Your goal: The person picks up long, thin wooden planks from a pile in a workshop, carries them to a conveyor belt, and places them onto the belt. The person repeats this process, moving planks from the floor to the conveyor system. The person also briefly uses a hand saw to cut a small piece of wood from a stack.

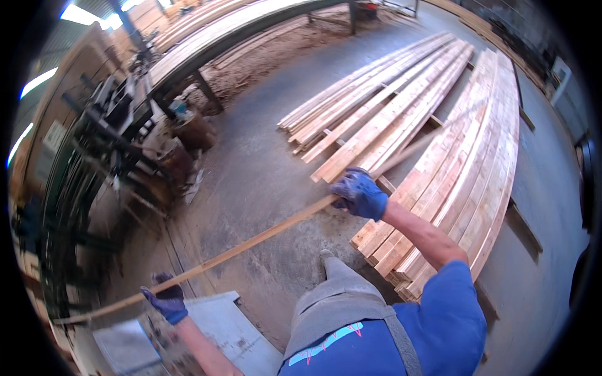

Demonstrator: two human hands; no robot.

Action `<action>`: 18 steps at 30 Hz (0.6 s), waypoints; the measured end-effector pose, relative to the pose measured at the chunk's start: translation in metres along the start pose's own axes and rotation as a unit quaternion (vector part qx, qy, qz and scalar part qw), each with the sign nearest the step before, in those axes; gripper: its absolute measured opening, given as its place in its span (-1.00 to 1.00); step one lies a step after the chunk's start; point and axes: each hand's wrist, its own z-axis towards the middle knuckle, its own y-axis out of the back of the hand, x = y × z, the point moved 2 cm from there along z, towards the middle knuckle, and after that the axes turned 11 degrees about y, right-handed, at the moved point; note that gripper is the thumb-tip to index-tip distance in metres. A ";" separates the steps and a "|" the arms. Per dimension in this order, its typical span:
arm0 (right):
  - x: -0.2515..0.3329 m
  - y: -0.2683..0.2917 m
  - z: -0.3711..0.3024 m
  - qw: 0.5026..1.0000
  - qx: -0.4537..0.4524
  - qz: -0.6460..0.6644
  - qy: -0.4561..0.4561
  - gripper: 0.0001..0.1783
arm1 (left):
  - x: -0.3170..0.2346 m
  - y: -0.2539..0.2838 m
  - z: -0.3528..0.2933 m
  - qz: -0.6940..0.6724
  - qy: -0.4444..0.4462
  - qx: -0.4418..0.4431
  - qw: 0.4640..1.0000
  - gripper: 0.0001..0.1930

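A long, thin wooden strip [257, 239] runs slantwise across the view, from the lower left up toward the stacked boards at the right. My right hand [359, 194], in a blue glove, is closed around it in front of my body. Farther along to the left, my left hand [168, 302], also gloved, holds the strip loosely, its fingers on one side and the thumb on the other. Beyond my right hand, the strip's far part passes over the gap between two groups of boards.
Long boards lie in a left group [376, 100] and a right group [461, 169], on crosswise wooden bearers [525, 227]. Dark machinery [113, 138] stands at the left. A pale metal surface [229, 332] is beside my left forearm. A long table [232, 34] stands at the back.
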 end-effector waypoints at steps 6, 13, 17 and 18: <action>-0.137 -0.024 0.126 0.983 0.045 -0.144 -0.103 -0.57 | 0.050 0.005 0.174 -0.024 -0.002 -0.058 0.998 -0.68; -0.210 -0.146 0.243 0.877 -0.261 0.329 -0.233 -0.31 | 0.156 -0.094 0.390 -0.126 0.069 -0.004 0.990 -0.58; -0.210 -0.279 0.353 0.608 -0.223 0.682 -0.341 -0.35 | 0.208 -0.119 0.497 -0.150 0.169 0.034 0.973 -0.56; -0.212 -0.276 0.393 0.618 -0.184 0.648 -0.405 -0.36 | 0.215 -0.134 0.511 -0.157 0.221 0.028 0.962 -0.59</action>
